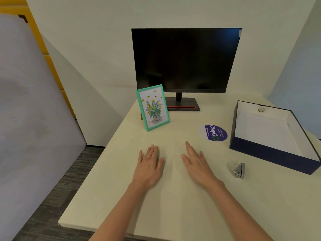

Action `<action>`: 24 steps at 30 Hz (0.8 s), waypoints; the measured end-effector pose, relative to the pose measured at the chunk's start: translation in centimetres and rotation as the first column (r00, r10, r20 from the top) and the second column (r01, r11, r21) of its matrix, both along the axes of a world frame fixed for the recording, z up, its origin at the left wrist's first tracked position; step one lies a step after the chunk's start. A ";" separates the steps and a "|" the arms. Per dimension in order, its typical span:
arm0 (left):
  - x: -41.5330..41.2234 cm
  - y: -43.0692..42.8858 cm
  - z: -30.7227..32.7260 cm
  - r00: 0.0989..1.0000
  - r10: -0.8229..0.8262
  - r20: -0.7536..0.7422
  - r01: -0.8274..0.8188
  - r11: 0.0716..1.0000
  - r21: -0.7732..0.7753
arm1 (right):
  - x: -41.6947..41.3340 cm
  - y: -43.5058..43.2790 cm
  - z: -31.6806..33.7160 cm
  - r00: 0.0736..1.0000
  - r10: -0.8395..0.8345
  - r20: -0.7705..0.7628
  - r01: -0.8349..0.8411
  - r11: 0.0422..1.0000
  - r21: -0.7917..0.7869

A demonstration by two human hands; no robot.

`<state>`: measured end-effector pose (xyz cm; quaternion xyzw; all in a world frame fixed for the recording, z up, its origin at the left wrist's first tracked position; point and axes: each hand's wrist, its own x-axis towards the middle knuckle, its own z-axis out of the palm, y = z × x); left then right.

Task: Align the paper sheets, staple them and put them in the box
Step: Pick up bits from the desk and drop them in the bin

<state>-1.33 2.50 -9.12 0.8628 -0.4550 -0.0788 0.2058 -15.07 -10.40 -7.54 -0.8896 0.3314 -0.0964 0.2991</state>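
Lying flat, empty on desk [173, 197], left hand [149, 166], right hand [198, 164], stapler [237, 168] near box [271, 153] rightward.

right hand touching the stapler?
Apart. The head view shows the right hand lying flat on the table, with a strip of bare tabletop between it and the stapler.

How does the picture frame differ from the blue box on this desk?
The picture frame stands upright, leaning slightly back; the box lies flat, open-topped. The picture frame is mint green around a flower print; the box is dark blue outside, white inside. The picture frame sits by the monitor base; the box is further right, near the stapler. Both rest on the desk, untouched by the left hand or right hand.
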 end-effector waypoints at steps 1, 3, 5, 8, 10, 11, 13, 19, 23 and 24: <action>0.0 0.0 0.0 1.000 0.000 -0.002 0.000 1.000 -0.004 | -0.4 -0.6 -0.2 0.997 -0.060 0.038 0.061 0.998 -0.017; -0.1 0.0 0.0 1.000 -0.004 -0.005 0.004 1.000 -0.006 | -1.0 -2.1 -0.5 0.990 -0.131 0.061 0.135 0.988 -0.076; -0.1 0.0 0.1 1.000 -0.004 -0.005 0.004 1.000 -0.005 | -1.2 -3.7 -0.9 0.995 -0.103 -0.009 0.101 0.985 -0.137; -0.1 0.0 0.2 1.000 -0.004 -0.012 0.004 1.000 0.000 | -0.3 -4.9 -1.1 0.981 0.012 -0.195 -0.051 0.979 -0.199; -0.2 0.0 0.2 1.000 -0.003 -0.009 0.003 1.000 0.004 | 0.9 -4.8 -1.1 0.970 0.093 -0.225 -0.140 0.969 -0.203; -0.1 0.0 0.2 1.000 -0.004 -0.006 0.004 1.000 0.006 | 1.5 -4.7 -1.1 0.967 0.132 -0.216 -0.175 0.965 -0.193; -0.1 0.0 0.1 1.000 -0.006 -0.005 0.006 1.000 0.010 | 2.2 -4.9 -0.9 0.975 0.167 -0.149 -0.190 0.968 -0.161; 0.0 0.0 0.0 1.000 -0.001 -0.015 0.001 1.000 -0.005 | 2.1 -6.6 -0.4 0.996 0.072 0.056 -0.068 0.995 -0.071; 0.0 -0.1 0.0 1.000 -0.001 -0.019 0.000 1.000 -0.011 | 3.4 -6.5 0.0 0.990 0.086 0.113 -0.082 0.996 -0.040; 0.0 0.0 0.0 1.000 -0.001 -0.019 0.001 1.000 -0.009 | 3.7 -6.6 0.0 0.988 0.085 0.128 -0.081 0.996 -0.038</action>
